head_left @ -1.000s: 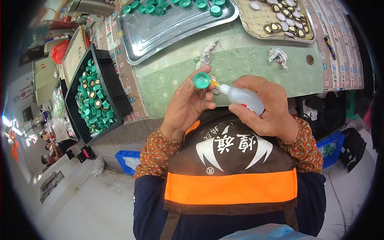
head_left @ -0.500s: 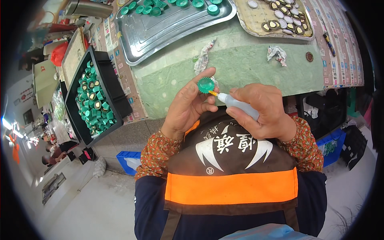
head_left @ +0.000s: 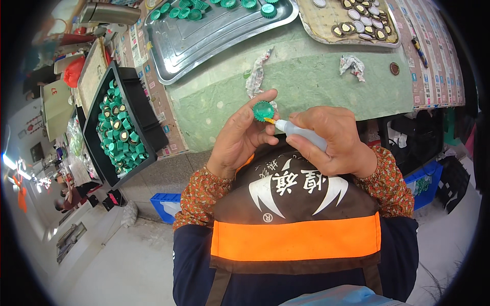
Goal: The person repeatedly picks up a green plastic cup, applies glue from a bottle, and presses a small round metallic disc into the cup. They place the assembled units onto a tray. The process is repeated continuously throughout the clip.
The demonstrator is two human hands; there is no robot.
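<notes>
Between the fingertips of my left hand (head_left: 240,135) is a green fluted cup (head_left: 263,110), shaped like a bottle cap, its hollow side facing up. My right hand (head_left: 334,137) is closed round a pale translucent squeeze bottle (head_left: 308,136), held tilted toward the left. The bottle's thin yellow-orange nozzle tip (head_left: 269,121) meets the near rim of the green cup. Whether anything flows from the tip is too small to tell. Both hands are above my lap at the near edge of the table.
A metal tray (head_left: 204,48) with several green cups lies at the far side. Right of it, another tray (head_left: 326,38) holds dark and white round discs. Crumpled tissues (head_left: 352,67) and a brown cap (head_left: 394,68) rest on the green cloth. A black bin (head_left: 145,112) full of cups stands left.
The hands hold nearly the same pose, with the nozzle still at the cup's near rim. The view has shifted slightly.
</notes>
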